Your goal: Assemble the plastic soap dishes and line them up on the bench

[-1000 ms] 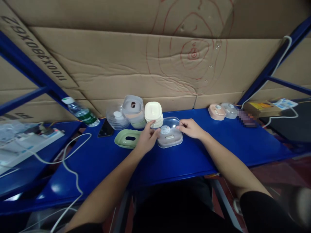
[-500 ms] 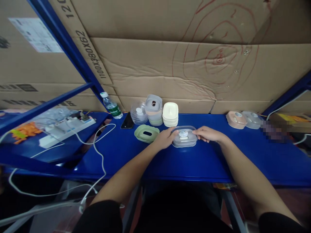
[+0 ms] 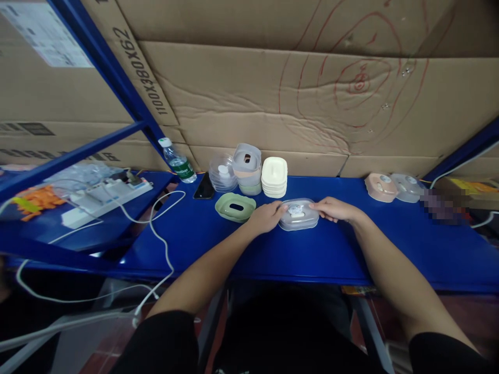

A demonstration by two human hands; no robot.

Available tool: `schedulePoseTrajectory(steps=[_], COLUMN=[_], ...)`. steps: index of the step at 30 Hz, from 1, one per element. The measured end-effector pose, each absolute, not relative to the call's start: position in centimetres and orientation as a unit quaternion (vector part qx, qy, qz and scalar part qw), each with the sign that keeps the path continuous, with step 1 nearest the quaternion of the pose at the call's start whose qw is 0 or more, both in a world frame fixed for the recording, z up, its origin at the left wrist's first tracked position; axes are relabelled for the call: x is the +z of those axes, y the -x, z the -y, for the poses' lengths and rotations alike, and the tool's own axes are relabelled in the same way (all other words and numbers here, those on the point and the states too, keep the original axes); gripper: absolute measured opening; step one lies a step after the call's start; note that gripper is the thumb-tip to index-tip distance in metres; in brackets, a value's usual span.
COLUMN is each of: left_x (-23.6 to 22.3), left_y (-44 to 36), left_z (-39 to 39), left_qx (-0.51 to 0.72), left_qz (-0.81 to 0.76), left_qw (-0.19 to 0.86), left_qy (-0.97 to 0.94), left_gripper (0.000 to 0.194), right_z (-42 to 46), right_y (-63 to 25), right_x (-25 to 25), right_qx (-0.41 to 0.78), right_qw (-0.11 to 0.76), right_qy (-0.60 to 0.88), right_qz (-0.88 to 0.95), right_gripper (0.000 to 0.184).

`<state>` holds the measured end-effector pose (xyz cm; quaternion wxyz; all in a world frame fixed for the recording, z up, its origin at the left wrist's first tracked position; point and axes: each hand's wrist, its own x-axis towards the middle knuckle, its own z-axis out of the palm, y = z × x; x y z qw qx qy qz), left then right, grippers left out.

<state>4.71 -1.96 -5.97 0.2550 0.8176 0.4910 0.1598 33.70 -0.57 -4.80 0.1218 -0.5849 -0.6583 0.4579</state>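
On the blue table in front of me lies a grey plastic box with a clear lid [image 3: 299, 214] and a round label on top. Its left edge is pinched by my left hand [image 3: 268, 216], thumb over the lid. My right hand [image 3: 334, 209] grips the right edge with thumb and curled fingers. Just left of my left hand rests a green tray with an oval slot [image 3: 235, 208]. Behind are a stack of cream inner trays [image 3: 274, 177], a stack of grey, peach and green slotted parts [image 3: 248, 169], and clear lids [image 3: 223, 174].
Two finished-looking lidded boxes, one peach [image 3: 381, 187] and one grey [image 3: 407, 188], stand at the back right. A black phone [image 3: 204, 187] and a water bottle [image 3: 178, 162] are at the back left. A white cable [image 3: 166, 244] and a power strip [image 3: 107, 203] lie further left.
The clear lid now sits closer and flatter on the grey box between my hands. Both hands keep hold of its sides. The whole view has shifted slightly.
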Motion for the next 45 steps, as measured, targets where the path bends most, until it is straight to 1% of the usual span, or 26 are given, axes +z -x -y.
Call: schedulePoseTrajectory(steps=[6,11,15,23,32,40,45], left_x=[-5.8,-5.4,-5.5,-5.3,-5.1,-5.2,-5.4], left_y=[-5.1,-5.0,-5.0,-5.1,-5.1,-5.0,-4.9], left_z=[2.2,2.5,2.3,2.7,2.9,3.0,3.1], left_qx=[0.155,0.15,0.141,0.126,0.118,0.111,0.109], left_qz=[-0.504,-0.496,-0.507,-0.505,-0.51,-0.512,-0.508], left_qw=[0.243,0.23,0.233,0.217,0.208,0.205,0.203], left_qy=[-0.814,-0.824,-0.818,-0.825,-0.826,-0.827,-0.83], left_gripper=[0.062,0.057,0.055,0.059,0.061,0.072,0.073], right_z=[0.1,0.3,0.4,0.3,0.3,0.6,0.6], right_y=[-34.5,-34.2,-33.8,-34.3,-34.1,-33.8,-33.6], right_x=[-5.2,-4.9,-4.4,-5.2,-5.5,-5.3,-5.0], right_qx=[0.468,0.462,0.455,0.454,0.439,0.44,0.434], right_qw=[0.11,0.11,0.093,0.111,0.107,0.112,0.105], right_qy=[0.584,0.582,0.586,0.575,0.585,0.583,0.591], right_qz=[0.654,0.66,0.664,0.672,0.673,0.673,0.671], right_gripper=[0.07,0.072,0.074,0.073,0.073,0.074,0.075])
